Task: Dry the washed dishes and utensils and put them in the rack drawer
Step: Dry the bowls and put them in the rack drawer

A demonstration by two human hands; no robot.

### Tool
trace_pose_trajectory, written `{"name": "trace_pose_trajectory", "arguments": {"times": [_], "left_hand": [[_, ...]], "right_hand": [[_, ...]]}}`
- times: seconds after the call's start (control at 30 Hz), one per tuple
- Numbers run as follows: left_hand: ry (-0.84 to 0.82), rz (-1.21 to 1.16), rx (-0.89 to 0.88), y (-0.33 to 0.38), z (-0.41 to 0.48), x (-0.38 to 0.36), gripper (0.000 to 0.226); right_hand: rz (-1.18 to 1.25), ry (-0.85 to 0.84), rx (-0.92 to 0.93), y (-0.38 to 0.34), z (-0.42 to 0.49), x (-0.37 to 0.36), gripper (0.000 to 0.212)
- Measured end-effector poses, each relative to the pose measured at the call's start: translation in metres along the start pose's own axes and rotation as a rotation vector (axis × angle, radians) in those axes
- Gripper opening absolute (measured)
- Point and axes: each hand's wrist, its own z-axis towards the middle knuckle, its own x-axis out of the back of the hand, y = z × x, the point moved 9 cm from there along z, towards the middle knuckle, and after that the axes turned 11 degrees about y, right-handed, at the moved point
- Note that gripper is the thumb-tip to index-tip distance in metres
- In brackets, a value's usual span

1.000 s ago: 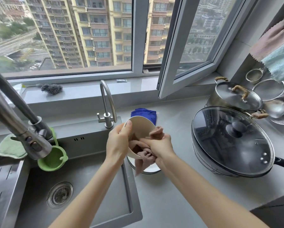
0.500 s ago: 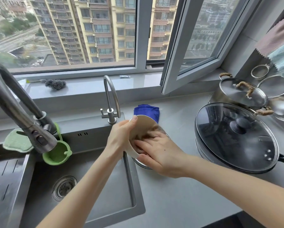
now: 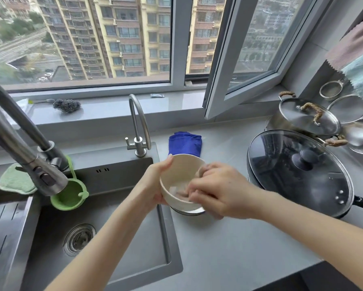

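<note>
The right hand (image 3: 222, 190), its fingers (image 3: 197, 196) clutching the pink cloth (image 3: 179, 192), has moved from the rim down inside the cream bowl (image 3: 180, 171), gripped tilted by the left hand (image 3: 155, 185) over the worktop (image 3: 229, 248): drying looks half done.

Soft, bright daylight comes through the window (image 3: 177, 49), leaving only faint shadows on the counter (image 3: 229, 259), pale glare on the glass pan lid (image 3: 281, 177), bent lines at the wide-angle edges, and motion blur on the right hand (image 3: 218, 190).
</note>
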Motion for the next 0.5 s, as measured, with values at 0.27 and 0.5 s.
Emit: {"name": "trace_pose_trajectory", "arguments": {"times": [0.27,0.5], "left_hand": [[-0.169,-0.503,0.258,-0.010,0.000,-0.029,0.041],[-0.206,-0.105,0.079,0.004,-0.010,-0.036,0.045]], "right_hand": [[0.574,0.843,-0.524,0.052,-0.024,0.048,0.036],[0.675,0.888,-0.595,0.061,0.001,0.040,0.042]]}}
